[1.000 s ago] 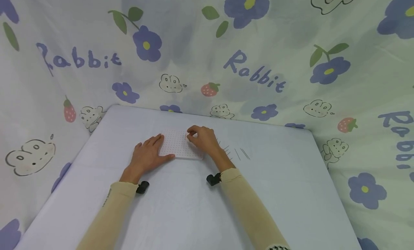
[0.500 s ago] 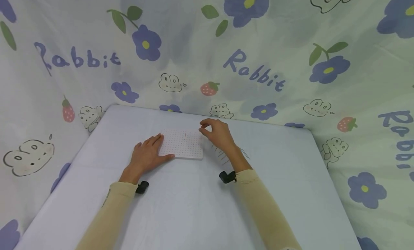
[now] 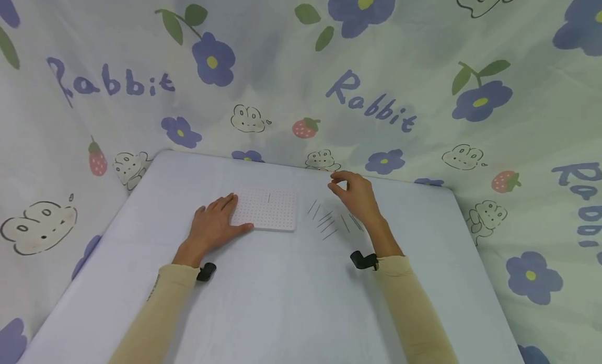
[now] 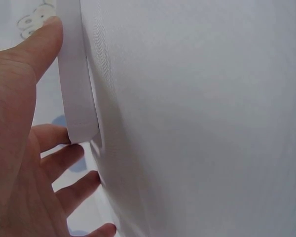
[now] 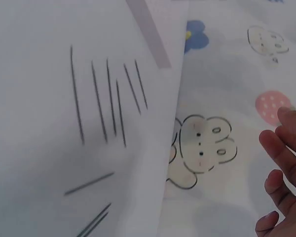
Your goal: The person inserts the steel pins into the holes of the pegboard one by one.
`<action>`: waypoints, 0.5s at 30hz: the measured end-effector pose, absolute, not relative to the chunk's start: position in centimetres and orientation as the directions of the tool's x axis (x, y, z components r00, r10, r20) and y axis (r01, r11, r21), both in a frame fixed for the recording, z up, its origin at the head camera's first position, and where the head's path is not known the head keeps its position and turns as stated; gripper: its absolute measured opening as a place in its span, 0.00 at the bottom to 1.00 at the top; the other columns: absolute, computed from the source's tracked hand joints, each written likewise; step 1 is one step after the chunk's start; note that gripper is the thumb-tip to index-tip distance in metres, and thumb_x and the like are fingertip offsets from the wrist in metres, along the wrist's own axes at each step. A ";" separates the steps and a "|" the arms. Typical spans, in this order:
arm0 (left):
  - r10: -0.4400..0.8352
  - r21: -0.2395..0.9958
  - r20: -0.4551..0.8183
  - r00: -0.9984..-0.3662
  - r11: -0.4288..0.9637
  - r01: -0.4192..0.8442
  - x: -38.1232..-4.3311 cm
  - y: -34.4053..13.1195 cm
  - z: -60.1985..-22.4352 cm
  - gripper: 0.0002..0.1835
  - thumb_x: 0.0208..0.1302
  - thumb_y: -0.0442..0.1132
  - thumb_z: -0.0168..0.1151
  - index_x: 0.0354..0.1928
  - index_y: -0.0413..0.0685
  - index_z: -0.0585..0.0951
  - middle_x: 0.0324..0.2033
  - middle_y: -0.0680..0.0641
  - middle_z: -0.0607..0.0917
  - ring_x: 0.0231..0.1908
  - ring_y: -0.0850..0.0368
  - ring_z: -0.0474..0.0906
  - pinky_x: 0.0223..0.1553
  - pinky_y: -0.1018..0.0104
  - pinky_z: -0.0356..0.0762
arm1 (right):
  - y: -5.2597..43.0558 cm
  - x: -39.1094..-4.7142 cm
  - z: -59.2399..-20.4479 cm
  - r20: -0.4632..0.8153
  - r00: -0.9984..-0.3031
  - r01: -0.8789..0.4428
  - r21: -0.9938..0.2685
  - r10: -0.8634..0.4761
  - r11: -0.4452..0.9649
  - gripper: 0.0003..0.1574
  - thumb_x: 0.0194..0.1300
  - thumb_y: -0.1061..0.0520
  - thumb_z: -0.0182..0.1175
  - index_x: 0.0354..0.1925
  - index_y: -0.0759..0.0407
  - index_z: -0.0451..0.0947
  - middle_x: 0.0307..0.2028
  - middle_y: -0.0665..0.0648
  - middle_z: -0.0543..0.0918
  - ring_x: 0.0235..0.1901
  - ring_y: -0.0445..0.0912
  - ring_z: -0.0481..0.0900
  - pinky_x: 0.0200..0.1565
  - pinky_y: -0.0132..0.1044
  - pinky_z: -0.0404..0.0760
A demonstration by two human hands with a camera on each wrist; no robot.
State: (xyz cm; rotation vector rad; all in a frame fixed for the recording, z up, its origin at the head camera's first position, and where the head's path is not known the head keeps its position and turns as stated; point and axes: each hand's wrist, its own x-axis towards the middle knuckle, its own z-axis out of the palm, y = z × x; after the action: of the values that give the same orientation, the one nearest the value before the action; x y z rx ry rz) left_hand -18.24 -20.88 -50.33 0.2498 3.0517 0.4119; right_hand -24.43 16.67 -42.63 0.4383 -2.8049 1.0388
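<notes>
A white board with rows of small holes lies flat on the white table. My left hand rests at its left side, the fingers spread along the left edge and the thumb at the front edge. In the left wrist view the thumb and index finger touch the edge of the board. One thin reddish-brown stick stands in the board's far part. My right hand hovers right of the board, index finger and thumb bent close together; nothing shows between them. Several thin dark needle-like sticks lie on the table below it.
The loose sticks are scattered between the board and the right forearm, at differing angles. Behind the table hangs a printed cloth with flowers and rabbits. A small black camera sits at the right wrist.
My right hand has drawn away from the stick in the board and moved right, past the loose sticks. The stick stays upright. My left hand has kept its place on the board.
</notes>
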 end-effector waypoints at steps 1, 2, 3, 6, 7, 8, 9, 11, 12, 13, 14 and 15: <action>0.167 0.267 -0.029 -0.986 0.952 0.153 -18.3 -20.9 -50.3 0.57 0.60 0.75 0.58 0.78 0.40 0.58 0.76 0.38 0.60 0.73 0.36 0.57 0.66 0.26 0.53 | 17.1 -24.4 -42.7 0.212 -0.952 -0.306 -0.618 -0.222 0.724 0.20 0.70 0.46 0.64 0.56 0.51 0.83 0.46 0.48 0.87 0.32 0.48 0.72 0.32 0.41 0.71; 0.166 0.266 -0.028 -0.986 0.952 0.153 -18.3 -20.9 -50.3 0.57 0.60 0.75 0.58 0.78 0.40 0.58 0.76 0.38 0.60 0.73 0.36 0.57 0.66 0.26 0.53 | 17.4 -24.4 -42.8 0.211 -0.953 -0.301 -0.617 -0.215 0.727 0.20 0.70 0.46 0.65 0.56 0.51 0.83 0.46 0.48 0.87 0.32 0.48 0.72 0.32 0.41 0.71; 0.167 0.266 -0.027 -0.986 0.952 0.154 -18.3 -20.9 -50.2 0.57 0.60 0.75 0.58 0.77 0.40 0.58 0.76 0.38 0.60 0.73 0.36 0.57 0.66 0.26 0.53 | 17.8 -24.3 -42.9 0.207 -0.956 -0.292 -0.616 -0.207 0.731 0.19 0.70 0.47 0.65 0.55 0.51 0.83 0.46 0.49 0.87 0.33 0.48 0.72 0.33 0.41 0.71; 0.168 0.265 -0.023 -0.985 0.951 0.156 -18.3 -20.8 -50.1 0.56 0.60 0.74 0.59 0.77 0.40 0.59 0.75 0.37 0.61 0.73 0.36 0.58 0.65 0.26 0.54 | 18.9 -24.2 -43.6 0.184 -0.965 -0.260 -0.618 -0.185 0.742 0.19 0.70 0.47 0.65 0.55 0.52 0.83 0.46 0.49 0.87 0.34 0.48 0.73 0.34 0.41 0.72; 0.168 0.265 -0.023 -0.985 0.951 0.156 -18.2 -20.8 -50.1 0.56 0.60 0.74 0.59 0.77 0.40 0.59 0.75 0.37 0.61 0.73 0.36 0.58 0.65 0.26 0.54 | 19.2 -24.1 -43.9 0.174 -0.968 -0.249 -0.621 -0.179 0.744 0.19 0.70 0.47 0.65 0.55 0.52 0.83 0.46 0.50 0.86 0.34 0.48 0.73 0.34 0.41 0.72; 0.169 0.265 -0.022 -0.985 0.951 0.157 -18.2 -20.8 -50.1 0.56 0.60 0.73 0.59 0.77 0.40 0.59 0.75 0.37 0.61 0.73 0.36 0.58 0.65 0.25 0.54 | 19.6 -24.0 -44.1 0.164 -0.972 -0.237 -0.625 -0.172 0.744 0.19 0.69 0.48 0.65 0.55 0.53 0.83 0.45 0.50 0.86 0.35 0.49 0.73 0.34 0.41 0.72; 0.168 0.265 -0.020 -0.986 0.951 0.157 -18.2 -20.8 -50.0 0.56 0.60 0.73 0.60 0.77 0.40 0.59 0.75 0.37 0.61 0.72 0.36 0.59 0.65 0.25 0.55 | 19.9 -24.0 -44.4 0.154 -0.974 -0.225 -0.626 -0.165 0.746 0.19 0.69 0.48 0.65 0.55 0.53 0.83 0.45 0.51 0.86 0.36 0.49 0.74 0.35 0.41 0.72; 0.167 0.265 -0.019 -0.986 0.952 0.156 -18.2 -20.8 -50.0 0.56 0.60 0.73 0.60 0.77 0.40 0.59 0.75 0.37 0.62 0.72 0.36 0.59 0.65 0.26 0.55 | 20.5 -23.9 -45.0 0.138 -0.978 -0.209 -0.628 -0.157 0.750 0.19 0.69 0.48 0.65 0.55 0.54 0.83 0.45 0.51 0.86 0.37 0.50 0.74 0.36 0.42 0.73; 0.165 0.266 -0.020 -0.986 0.952 0.154 -18.2 -20.7 -50.0 0.56 0.60 0.73 0.60 0.77 0.40 0.59 0.75 0.37 0.62 0.72 0.36 0.59 0.65 0.26 0.55 | 20.8 -23.8 -45.3 0.127 -0.980 -0.199 -0.625 -0.153 0.755 0.19 0.70 0.48 0.65 0.55 0.55 0.83 0.45 0.52 0.86 0.38 0.51 0.75 0.38 0.43 0.74; 0.164 0.269 -0.021 -0.986 0.951 0.153 -18.2 -20.7 -50.1 0.56 0.60 0.73 0.60 0.77 0.40 0.59 0.75 0.38 0.62 0.73 0.36 0.59 0.65 0.26 0.55 | 21.1 -23.7 -45.6 0.118 -0.982 -0.188 -0.621 -0.146 0.761 0.19 0.70 0.48 0.65 0.54 0.55 0.83 0.45 0.53 0.85 0.40 0.51 0.75 0.40 0.43 0.74; 0.163 0.271 -0.022 -0.986 0.951 0.152 -18.2 -20.7 -50.1 0.56 0.59 0.73 0.60 0.77 0.40 0.59 0.75 0.38 0.62 0.73 0.36 0.59 0.66 0.26 0.55 | 21.4 -23.7 -45.9 0.108 -0.984 -0.176 -0.615 -0.140 0.768 0.18 0.70 0.48 0.65 0.54 0.55 0.83 0.44 0.53 0.85 0.41 0.52 0.76 0.41 0.44 0.74; 0.164 0.272 -0.022 -0.986 0.950 0.152 -18.2 -20.7 -50.1 0.56 0.59 0.73 0.60 0.77 0.40 0.59 0.75 0.38 0.62 0.73 0.36 0.59 0.66 0.26 0.54 | 21.7 -23.6 -46.2 0.098 -0.986 -0.166 -0.609 -0.135 0.775 0.18 0.70 0.48 0.64 0.53 0.55 0.83 0.44 0.53 0.85 0.43 0.52 0.76 0.42 0.43 0.75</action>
State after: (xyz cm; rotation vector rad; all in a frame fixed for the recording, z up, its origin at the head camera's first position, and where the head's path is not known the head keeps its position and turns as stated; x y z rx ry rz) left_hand -18.17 -20.68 -50.08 0.2474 3.0584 0.4204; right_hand -23.58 21.66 -46.21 0.2470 -2.9142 1.0071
